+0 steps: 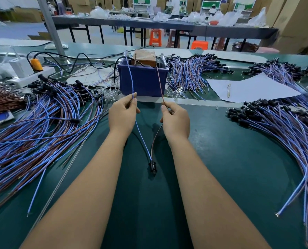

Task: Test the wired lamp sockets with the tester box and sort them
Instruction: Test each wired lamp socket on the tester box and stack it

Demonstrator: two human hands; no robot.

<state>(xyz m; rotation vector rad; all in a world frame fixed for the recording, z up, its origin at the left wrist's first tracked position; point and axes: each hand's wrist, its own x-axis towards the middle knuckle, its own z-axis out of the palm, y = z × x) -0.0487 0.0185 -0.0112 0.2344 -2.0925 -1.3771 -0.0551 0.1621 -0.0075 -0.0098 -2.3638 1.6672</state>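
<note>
Blue wire (pixel 131 81) pinched by left hand (pixel 121 115), brown wire (pixel 159 81) pinched by right hand (pixel 175 119); wire ends raised to blue box (pixel 142 81). Black socket (pixel 152 167) resting on green counter (pixel 221 159) between forearms.

A white paper sheet (pixel 253 88) with a pen (pixel 228 90) lies near the right edge of the tabletop (pixel 221 141); a white power strip (pixel 31 76) sits far left.

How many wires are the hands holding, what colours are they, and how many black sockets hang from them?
Blue wire, pinched by the left hand: 1
Brown wire, pinched by the right hand: 1
Black socket joining both wires, lying on the green table: 1
Total: 3
</note>
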